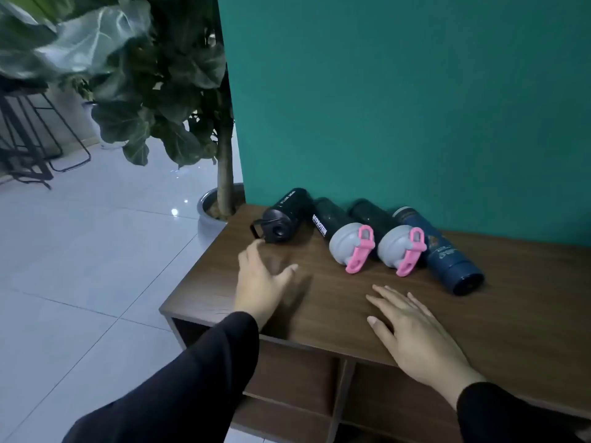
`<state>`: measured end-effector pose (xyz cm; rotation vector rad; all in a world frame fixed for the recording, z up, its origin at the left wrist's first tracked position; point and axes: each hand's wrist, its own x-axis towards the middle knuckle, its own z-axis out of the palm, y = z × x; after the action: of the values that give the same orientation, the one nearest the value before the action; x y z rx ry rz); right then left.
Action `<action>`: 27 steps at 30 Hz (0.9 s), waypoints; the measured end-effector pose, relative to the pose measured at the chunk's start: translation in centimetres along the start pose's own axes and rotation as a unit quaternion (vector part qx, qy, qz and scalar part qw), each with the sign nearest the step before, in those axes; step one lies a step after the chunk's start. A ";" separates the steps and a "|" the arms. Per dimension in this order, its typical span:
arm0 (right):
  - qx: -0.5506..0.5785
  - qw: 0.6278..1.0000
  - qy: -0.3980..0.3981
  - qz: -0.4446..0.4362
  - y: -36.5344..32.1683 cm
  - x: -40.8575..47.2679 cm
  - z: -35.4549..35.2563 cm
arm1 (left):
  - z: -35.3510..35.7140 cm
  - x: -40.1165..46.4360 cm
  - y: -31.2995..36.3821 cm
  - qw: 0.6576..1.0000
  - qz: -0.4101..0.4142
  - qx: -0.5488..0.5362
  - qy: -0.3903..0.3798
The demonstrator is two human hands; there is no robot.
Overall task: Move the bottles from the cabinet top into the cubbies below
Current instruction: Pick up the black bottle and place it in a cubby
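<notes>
At nine o'clock from the cabinet we see pale floor tiles (80,266), a black metal stool (38,145) far off at ten, and a big-leafed potted plant (153,91) whose grey pot (204,215) sits just off the cabinet's left corner. A teal wall (399,107) closes the back at twelve o'clock. The dark wood cabinet top (511,314) spreads before us, with open cubbies (297,372) under its front edge.

Our left hand (259,282) hovers over the wood, fingers loosely spread and holding nothing; the black bottle (284,215) lies at twelve o'clock from it, its carry loop just beyond our fingertips, apart from them. Our right hand (415,334) is open, fingers fanned, empty; the rest of the row lies between eleven and one o'clock of it, well clear.

All four bottles lie on their sides against the wall. Next to the black bottle comes a dark shaker (339,231) with white lettering, a grey lid and pink strap, then a second shaker (390,241) of the same make, then a navy bottle (447,254) with its base toward us
</notes>
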<state>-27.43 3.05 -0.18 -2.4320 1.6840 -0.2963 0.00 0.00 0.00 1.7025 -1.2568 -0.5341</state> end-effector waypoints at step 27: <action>0.016 0.999 0.016 -0.041 0.9 0.2 1.0 | -6.8 -1.6 3.2 0.986 0.154 0.016 0.057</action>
<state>-27.87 2.59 -1.36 -2.4900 1.5807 -0.3732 3.01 4.16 5.80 1.5049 -1.4171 -0.2310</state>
